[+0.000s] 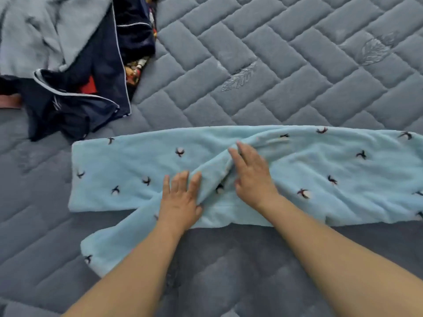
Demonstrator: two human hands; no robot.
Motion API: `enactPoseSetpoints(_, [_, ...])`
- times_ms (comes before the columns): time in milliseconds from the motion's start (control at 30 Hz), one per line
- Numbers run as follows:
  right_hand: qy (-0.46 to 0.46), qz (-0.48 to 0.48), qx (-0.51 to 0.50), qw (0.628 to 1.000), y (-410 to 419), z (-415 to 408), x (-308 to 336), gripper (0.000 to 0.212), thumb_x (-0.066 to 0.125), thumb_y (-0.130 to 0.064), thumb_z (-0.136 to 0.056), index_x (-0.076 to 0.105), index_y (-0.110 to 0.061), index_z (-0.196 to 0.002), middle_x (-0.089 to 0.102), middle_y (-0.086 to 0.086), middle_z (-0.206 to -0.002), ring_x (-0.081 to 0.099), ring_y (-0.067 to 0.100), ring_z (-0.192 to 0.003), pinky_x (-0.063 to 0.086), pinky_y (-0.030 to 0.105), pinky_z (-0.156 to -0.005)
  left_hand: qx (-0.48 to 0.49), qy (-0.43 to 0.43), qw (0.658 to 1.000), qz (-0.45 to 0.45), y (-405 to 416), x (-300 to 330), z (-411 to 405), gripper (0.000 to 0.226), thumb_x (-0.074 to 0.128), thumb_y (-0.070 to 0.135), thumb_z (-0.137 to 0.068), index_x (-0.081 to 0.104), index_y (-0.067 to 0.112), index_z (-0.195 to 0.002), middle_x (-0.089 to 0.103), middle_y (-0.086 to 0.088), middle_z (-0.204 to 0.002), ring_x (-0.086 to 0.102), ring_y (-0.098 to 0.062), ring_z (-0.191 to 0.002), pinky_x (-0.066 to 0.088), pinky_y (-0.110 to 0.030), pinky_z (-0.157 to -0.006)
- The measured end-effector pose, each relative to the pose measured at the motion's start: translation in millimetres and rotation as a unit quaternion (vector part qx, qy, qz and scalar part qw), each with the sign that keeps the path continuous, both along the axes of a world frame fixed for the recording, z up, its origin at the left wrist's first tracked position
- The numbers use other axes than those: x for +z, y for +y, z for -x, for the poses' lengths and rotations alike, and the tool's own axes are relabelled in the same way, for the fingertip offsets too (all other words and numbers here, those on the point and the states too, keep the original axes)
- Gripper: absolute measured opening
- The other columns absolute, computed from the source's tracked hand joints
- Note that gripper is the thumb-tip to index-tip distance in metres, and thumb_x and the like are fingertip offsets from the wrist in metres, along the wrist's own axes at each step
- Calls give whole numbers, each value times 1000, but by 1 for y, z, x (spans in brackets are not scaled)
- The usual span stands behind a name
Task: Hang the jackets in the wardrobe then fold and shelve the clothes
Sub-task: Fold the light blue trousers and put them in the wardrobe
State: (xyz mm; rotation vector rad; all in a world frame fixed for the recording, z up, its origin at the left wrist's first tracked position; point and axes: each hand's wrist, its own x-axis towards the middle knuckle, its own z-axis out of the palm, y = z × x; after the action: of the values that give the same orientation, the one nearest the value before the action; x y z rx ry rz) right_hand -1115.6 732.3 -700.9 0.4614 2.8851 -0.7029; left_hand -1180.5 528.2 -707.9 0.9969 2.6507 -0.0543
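A light blue fleece garment (320, 170) with small dark bird prints lies stretched across the bed, one leg or sleeve trailing toward the lower left. My left hand (180, 200) lies flat on it with straight fingers, just left of a raised fold. My right hand (251, 177) presses on the other side of that fold, fingers extended and pointing up-left. The fabric bunches in a ridge between both hands.
A grey quilted mattress (286, 72) covers the whole view. At the upper left lies a heap of clothes: a pale grey-blue garment (41, 30), a navy one with white piping (96, 88) and a bit of colourful printed cloth (135, 69).
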Motion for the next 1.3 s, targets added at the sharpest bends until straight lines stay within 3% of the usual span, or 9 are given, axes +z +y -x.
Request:
enactPoseSetpoints(133, [-124, -96, 144, 977, -67, 32, -8, 60, 51, -14, -86, 34, -24, -143, 26, 1, -152, 18, 25, -143, 12, 60, -112, 105, -61, 984, 133, -88, 13, 15, 76, 65, 30, -69, 31, 21, -136, 42, -8, -135, 46, -32, -115, 33, -49, -102])
enactPoseSetpoints(367, [-145, -169, -49, 974, -83, 91, 5, 16, 49, -10, -80, 53, -18, -92, 58, 6, -103, 49, 28, -101, 30, 44, -90, 217, -174, 953, 117, -157, 43, 125, 8, 50, 18, -83, 53, 18, -90, 62, -6, -97, 56, -23, -78, 40, -31, -59])
enactPoseSetpoints(600, [-115, -175, -236, 949, -82, 167, 7, 32, 43, -15, -91, 59, -11, -119, 52, 14, -125, 43, 34, -120, 30, 45, -98, 149, 54, 977, 142, -158, 37, 253, 30, 46, 22, -89, 54, 17, -118, 59, -10, -124, 49, -34, -118, 32, -46, -100])
enactPoseSetpoints(733, [-168, -152, -180, 957, -100, 164, -10, 35, 38, -19, -93, 53, -10, -124, 47, 15, -131, 38, 33, -125, 26, 51, -108, 156, -20, 975, 157, -180, -1, 257, 43, 41, 29, -94, 43, 16, -135, 40, -10, -139, 33, -35, -131, 12, -59, -115])
enactPoseSetpoints(933, [-132, -159, -174, 963, -83, 189, -7, 32, 39, -13, -95, 49, -13, -126, 39, 13, -138, 33, 32, -131, 25, 60, -109, 256, -5, 967, -11, -184, -14, 265, 35, 51, 25, -92, 51, 10, -124, 41, -14, -132, 39, -37, -121, 34, -49, -101])
enactPoseSetpoints(1067, [-128, -142, -204, 960, -107, 193, -12, 58, 41, -34, -100, 17, -24, -152, -3, 3, -162, 0, 29, -149, 5, 74, -108, 420, -71, 890, -166, -181, -16, 270, 28, 58, 25, -92, 46, 11, -113, 44, -17, -129, 47, -40, -114, 38, -42, -91])
enactPoseSetpoints(1133, [-118, -127, -206, 963, -135, 174, -21, 70, 38, -43, -99, 3, -25, -157, -14, 0, -163, -8, 27, -150, 2, 74, -109, 477, -87, 852, -196, -185, -20, 258, 45, 63, 36, -91, 42, 8, -119, 47, -18, -131, 48, -39, -119, 40, -43, -96])
enactPoseSetpoints(1233, [-113, -84, -171, 975, -183, 137, -38, 72, 32, -50, -99, 0, -24, -157, -13, 1, -164, -11, 27, -150, -2, 70, -112, 547, -151, 807, -166, -195, -25, 240, 81, 57, 58, -89, 32, -1, -139, 39, -19, -145, 40, -38, -133, 36, -48, -109])
enactPoseSetpoints(1300, [-109, -90, -91, 986, -214, 115, -45, 71, 32, -53, -98, 12, -20, -157, 5, 7, -164, 0, 31, -150, -1, 68, -113, 518, -160, 833, -113, -204, -27, 237, 80, 48, 59, -94, 32, -3, -142, 39, -21, -147, 41, -40, -133, 36, -48, -107])
